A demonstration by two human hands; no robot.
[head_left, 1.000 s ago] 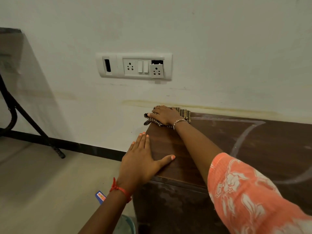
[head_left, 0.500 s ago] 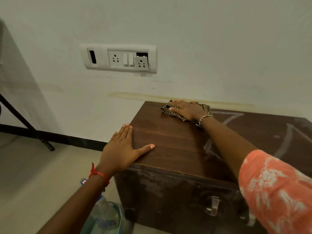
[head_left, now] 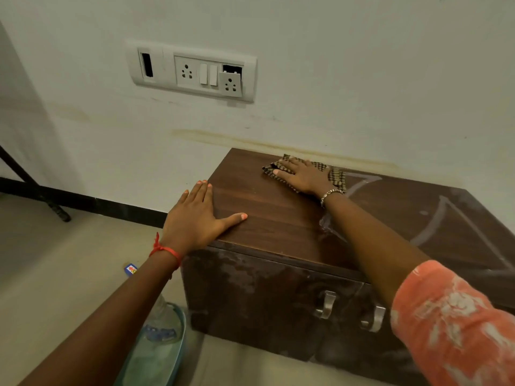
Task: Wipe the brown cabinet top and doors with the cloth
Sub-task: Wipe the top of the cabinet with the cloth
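Right hand (head_left: 303, 175) slid cloth (head_left: 335, 176) rightward along cabinet top (head_left: 278, 218).

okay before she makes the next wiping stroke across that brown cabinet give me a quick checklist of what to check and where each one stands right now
1. Cloth under the right hand, palm flat on it: ok.
2. Cloth lying on the cabinet top, at the back edge by the wall: ok.
3. Left hand braced flat on the top's left front corner, apart from the cloth: ok.
4. Dusty streaks on the right part of the top not yet wiped: not ok.
5. Doors look smudged and unwiped: not ok.
6. Cloth damp or dry: cannot tell.
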